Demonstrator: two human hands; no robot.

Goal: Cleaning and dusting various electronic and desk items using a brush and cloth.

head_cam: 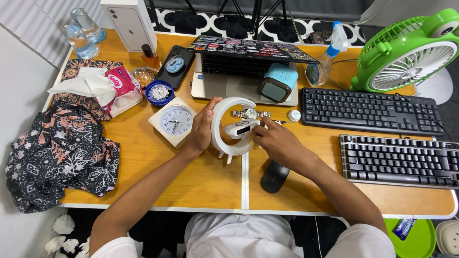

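— Nearest the front edge of the bench (191, 186)?
— Bare wood mostly, plus a black mouse (274, 176) just right of the centre seam, close under the right forearm. At the left front corner, a dark patterned cloth (57, 157) draped over the edge.
— And mid-bench?
— Left hand (202, 130) wrapped around the left side of a white crescent-shaped lamp (233, 128), fingers closed on its rim, thumb up along the arc. Right hand (277, 139) at the lamp's open right side, fingertips pinched together at the end of the small white platform inside the ring; whether gripping it or only touching, cannot tell. Resting across the ring's opening, a silver wristwatch (250, 113). Just left of the left hand, a square white clock (173, 120) turned diamond-wise. Just right of the watch, a small round white disc (294, 115).
— Toward the right edge?
— Two black keyboards, the nearer keyboard (399, 160) with pale keycaps' edges, the farther keyboard (370, 111) all dark, one behind the other.
— Farther back?
— Teal speaker box (279, 82) sitting on an open laptop (239, 71), lid covered with stickers. Left of it, a blue dish (159, 92), a black phone (176, 67), a tissue pack (112, 88). At the far left corner, two water bottles (83, 31) and a white box (128, 24). At the far right corner, a green fan (411, 52), with a spray bottle (327, 55) between it and the laptop.
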